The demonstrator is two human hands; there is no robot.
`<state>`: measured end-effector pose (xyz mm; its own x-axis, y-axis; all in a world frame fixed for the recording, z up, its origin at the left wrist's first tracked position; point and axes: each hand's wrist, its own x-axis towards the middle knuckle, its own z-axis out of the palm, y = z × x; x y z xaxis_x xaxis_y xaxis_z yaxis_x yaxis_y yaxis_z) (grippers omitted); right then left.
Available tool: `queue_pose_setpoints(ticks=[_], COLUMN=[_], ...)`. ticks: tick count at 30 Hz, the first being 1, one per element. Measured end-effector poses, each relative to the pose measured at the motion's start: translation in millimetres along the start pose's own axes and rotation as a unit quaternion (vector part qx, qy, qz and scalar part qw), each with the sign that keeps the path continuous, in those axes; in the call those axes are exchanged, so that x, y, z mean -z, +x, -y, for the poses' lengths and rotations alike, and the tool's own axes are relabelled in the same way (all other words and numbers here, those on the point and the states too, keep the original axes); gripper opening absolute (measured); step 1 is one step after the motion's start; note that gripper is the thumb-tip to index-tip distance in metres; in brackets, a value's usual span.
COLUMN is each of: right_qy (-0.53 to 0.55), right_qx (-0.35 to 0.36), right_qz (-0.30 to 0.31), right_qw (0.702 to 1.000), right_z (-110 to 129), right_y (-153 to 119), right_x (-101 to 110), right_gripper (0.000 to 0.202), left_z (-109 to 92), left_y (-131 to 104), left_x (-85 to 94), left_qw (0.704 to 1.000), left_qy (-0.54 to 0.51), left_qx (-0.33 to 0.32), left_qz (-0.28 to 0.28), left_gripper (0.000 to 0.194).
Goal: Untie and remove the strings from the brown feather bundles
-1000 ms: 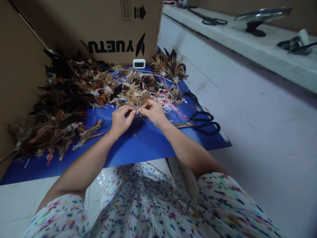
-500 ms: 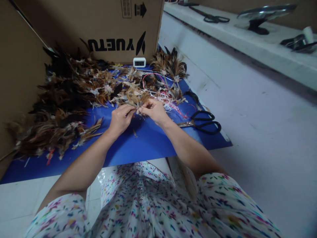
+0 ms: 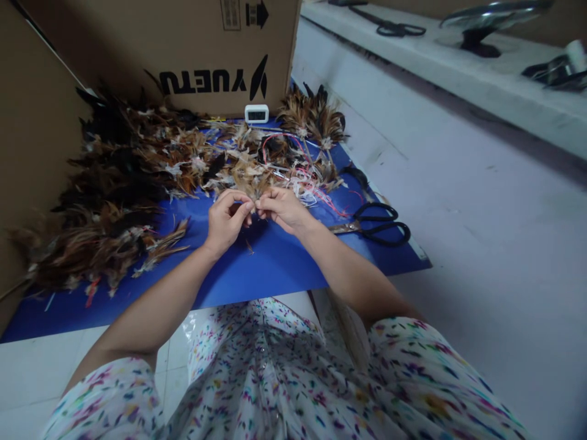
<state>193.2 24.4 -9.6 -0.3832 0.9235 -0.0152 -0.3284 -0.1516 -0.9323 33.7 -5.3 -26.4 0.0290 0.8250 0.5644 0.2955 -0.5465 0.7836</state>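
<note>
My left hand (image 3: 228, 219) and my right hand (image 3: 282, 209) meet fingertip to fingertip over the blue table surface (image 3: 266, 263). Thumb and fingers of each are pinched together. Between the fingertips is the base of a small bunch of light brown feathers (image 3: 254, 183), its tips pointing away from me. The right fingers close on this base. What the left fingertips pinch is too small to make out. Behind the hands lie loose brown feather bunches (image 3: 183, 143). Pink and white strings (image 3: 312, 186) are tangled just beyond my right hand.
Black-handled scissors (image 3: 378, 225) lie to the right. Dark feathers (image 3: 105, 183) are heaped at the left. A small white clock (image 3: 256, 113) stands before a cardboard box (image 3: 202, 36). Another pair of scissors (image 3: 398, 29) is on the ledge (image 3: 458, 67).
My left hand has rotated slightly, its fingers more curled and raised. The right fingers have shifted a little left and down at the bunch's base.
</note>
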Motion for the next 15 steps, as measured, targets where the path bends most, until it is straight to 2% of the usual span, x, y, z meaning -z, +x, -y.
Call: queue_pose_setpoints(ticks=[4, 9, 15], right_qy=[0.013, 0.020, 0.012], right_qx=[-0.026, -0.049, -0.041], right_qz=[0.018, 0.049, 0.054], right_qw=[0.999, 0.997, 0.998], right_z=[0.2, 1.4, 4.5], right_y=[-0.5, -1.8, -4.0], right_x=[0.6, 1.3, 0.3], right_gripper=[0.038, 0.038, 0.040], left_z=[-2.7, -2.0, -0.1], left_y=[-1.1, -1.4, 0.7], left_x=[-1.2, 0.0, -2.3], left_qw=[1.000, 1.000, 0.996], left_qy=[-0.004, 0.016, -0.090], left_qx=[-0.023, -0.017, -0.013], left_qz=[-0.019, -0.011, -0.027], left_gripper=[0.032, 0.035, 0.026])
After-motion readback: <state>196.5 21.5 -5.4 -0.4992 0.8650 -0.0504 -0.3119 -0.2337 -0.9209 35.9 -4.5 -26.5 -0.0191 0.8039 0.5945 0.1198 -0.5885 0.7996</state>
